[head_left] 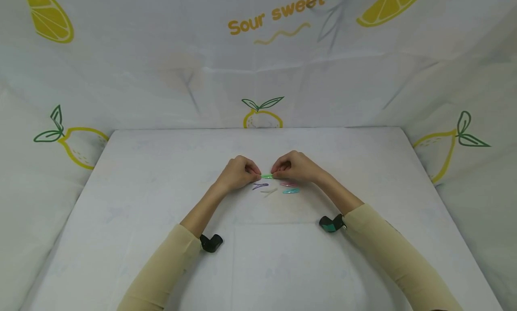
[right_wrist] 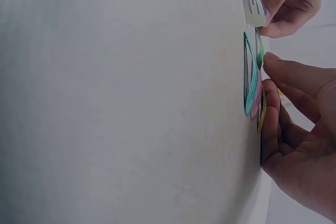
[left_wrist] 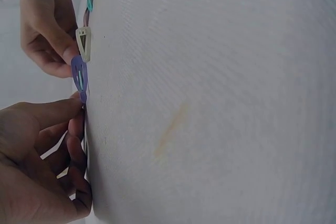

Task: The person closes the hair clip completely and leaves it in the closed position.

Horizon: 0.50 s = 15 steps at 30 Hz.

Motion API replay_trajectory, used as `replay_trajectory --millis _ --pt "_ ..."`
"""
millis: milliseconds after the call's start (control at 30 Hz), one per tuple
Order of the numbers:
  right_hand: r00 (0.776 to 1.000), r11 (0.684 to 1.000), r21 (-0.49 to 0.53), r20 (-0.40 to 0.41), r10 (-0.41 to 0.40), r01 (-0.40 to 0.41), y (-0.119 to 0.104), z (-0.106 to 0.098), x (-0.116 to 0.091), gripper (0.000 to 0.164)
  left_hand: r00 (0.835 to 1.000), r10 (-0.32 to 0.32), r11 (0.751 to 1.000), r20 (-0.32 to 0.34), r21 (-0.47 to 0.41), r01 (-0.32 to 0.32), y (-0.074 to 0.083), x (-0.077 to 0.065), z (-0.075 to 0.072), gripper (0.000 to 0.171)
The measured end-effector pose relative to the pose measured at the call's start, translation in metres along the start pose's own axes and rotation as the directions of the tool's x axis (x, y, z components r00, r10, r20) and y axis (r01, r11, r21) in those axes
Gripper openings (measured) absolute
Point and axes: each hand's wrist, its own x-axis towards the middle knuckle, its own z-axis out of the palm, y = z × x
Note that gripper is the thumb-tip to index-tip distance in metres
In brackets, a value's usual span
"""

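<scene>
Between my two hands lies a green snap hair clip (head_left: 267, 176), low over the table. My left hand (head_left: 240, 171) pinches its left end, and my right hand (head_left: 296, 167) pinches the right end with thumb and fingers. Just nearer to me are a purple hair clip (head_left: 260, 185) and a white hair clip (head_left: 269, 192), both with their arms spread apart. Below my right hand lie a pink hair clip (head_left: 288, 184) and a teal hair clip (head_left: 291, 191). A yellow hair clip (right_wrist: 263, 109) shows beside my right fingers only in the right wrist view.
The white tabletop (head_left: 274, 266) reaches back to a white cloth wall (head_left: 161, 95) printed with lemons and lettering. Black wrist devices sit by both cuffs, one at the left (head_left: 212, 243) and one at the right (head_left: 331, 223).
</scene>
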Motion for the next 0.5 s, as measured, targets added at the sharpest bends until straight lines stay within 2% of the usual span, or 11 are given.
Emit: replay_trajectory --millis 500 --pt "0.999 1.0 0.019 -0.041 -0.001 0.002 -0.001 0.0051 -0.001 0.008 1.0 0.013 1.0 0.019 -0.008 -0.012 -0.0024 -0.0049 -0.0019 0.008"
